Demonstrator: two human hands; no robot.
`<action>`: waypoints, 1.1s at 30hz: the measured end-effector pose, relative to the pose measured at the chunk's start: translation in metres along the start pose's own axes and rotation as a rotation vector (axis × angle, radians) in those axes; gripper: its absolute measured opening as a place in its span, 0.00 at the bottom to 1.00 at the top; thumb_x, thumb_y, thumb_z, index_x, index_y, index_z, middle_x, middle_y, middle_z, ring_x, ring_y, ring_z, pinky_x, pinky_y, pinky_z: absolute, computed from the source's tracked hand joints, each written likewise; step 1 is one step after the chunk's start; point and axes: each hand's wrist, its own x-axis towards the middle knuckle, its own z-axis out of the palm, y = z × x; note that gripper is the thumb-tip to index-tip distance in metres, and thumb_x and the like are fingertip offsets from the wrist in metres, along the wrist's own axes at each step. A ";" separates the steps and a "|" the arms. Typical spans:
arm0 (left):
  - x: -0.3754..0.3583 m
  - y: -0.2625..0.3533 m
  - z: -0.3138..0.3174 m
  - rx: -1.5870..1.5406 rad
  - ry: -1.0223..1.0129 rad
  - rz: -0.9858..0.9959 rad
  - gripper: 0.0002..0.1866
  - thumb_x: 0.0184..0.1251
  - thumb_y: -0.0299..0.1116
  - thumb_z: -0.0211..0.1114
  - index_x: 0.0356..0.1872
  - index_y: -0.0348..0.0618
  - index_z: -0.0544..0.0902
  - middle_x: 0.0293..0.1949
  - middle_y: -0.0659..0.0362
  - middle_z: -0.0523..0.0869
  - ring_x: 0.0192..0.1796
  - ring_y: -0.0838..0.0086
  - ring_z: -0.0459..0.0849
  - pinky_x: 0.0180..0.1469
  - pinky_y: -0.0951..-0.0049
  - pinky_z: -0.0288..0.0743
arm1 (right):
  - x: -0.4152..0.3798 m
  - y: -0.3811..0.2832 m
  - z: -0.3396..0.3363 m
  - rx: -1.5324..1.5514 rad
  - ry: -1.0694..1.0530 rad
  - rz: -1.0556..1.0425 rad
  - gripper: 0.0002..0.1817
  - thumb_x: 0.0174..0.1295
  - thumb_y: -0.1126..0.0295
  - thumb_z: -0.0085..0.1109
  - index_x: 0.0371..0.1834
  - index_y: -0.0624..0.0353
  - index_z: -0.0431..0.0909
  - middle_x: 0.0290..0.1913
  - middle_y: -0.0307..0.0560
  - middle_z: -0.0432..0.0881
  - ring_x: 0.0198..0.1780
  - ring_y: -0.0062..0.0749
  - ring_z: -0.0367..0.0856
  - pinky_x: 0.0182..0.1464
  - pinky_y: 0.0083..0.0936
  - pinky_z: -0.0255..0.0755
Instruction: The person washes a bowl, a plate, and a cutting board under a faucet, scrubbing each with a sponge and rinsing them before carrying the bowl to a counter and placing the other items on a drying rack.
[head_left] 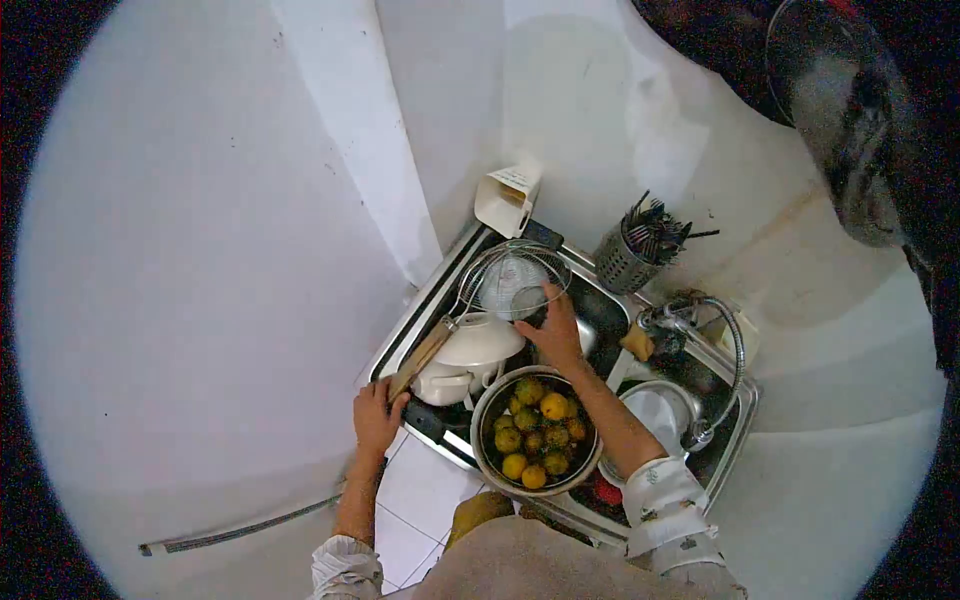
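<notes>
My left hand (377, 415) is closed around the lower end of the wooden handle (422, 358) of a wire strainer. The strainer's round mesh basket (512, 278) lies over the upper left part of the sink unit. At the basket's near right rim is my right hand (555, 332), its thumb apart from the fingers and its fingertips on the rim; part of the grip is hidden. Below the basket, a white lidded pot (478, 342) sits close beside the handle. Under my right forearm stands a pot of green and orange citrus fruit (530, 432).
A metal holder full of cutlery (626, 262) stands behind the sink, with a curved faucet (738, 345) to its right. A round bowl (655, 412) sits in the right basin (725, 385). A cream container (508, 200) stands at the back corner, against the walls.
</notes>
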 end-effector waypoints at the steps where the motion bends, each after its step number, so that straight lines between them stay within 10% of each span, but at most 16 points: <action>1: 0.001 0.000 0.001 0.000 -0.058 -0.008 0.19 0.60 0.45 0.57 0.43 0.40 0.73 0.39 0.49 0.75 0.42 0.55 0.72 0.42 0.59 0.65 | 0.005 -0.001 0.003 0.001 -0.001 0.001 0.44 0.40 0.61 0.70 0.61 0.61 0.57 0.59 0.58 0.62 0.59 0.51 0.63 0.61 0.36 0.58; 21: -0.010 0.000 0.019 0.027 -0.003 -0.084 0.20 0.60 0.45 0.57 0.46 0.39 0.71 0.40 0.49 0.74 0.43 0.54 0.72 0.43 0.58 0.66 | 0.049 0.017 0.037 -0.420 -0.511 -0.455 0.27 0.53 0.69 0.48 0.60 0.55 0.62 0.63 0.56 0.59 0.67 0.48 0.53 0.64 0.48 0.49; 33: -0.018 -0.015 0.040 0.043 0.037 -0.059 0.25 0.61 0.43 0.57 0.55 0.40 0.69 0.48 0.45 0.74 0.50 0.51 0.70 0.53 0.57 0.63 | 0.013 0.027 0.015 -0.164 -0.253 -0.263 0.31 0.47 0.80 0.49 0.59 0.54 0.64 0.67 0.54 0.53 0.67 0.53 0.52 0.66 0.46 0.51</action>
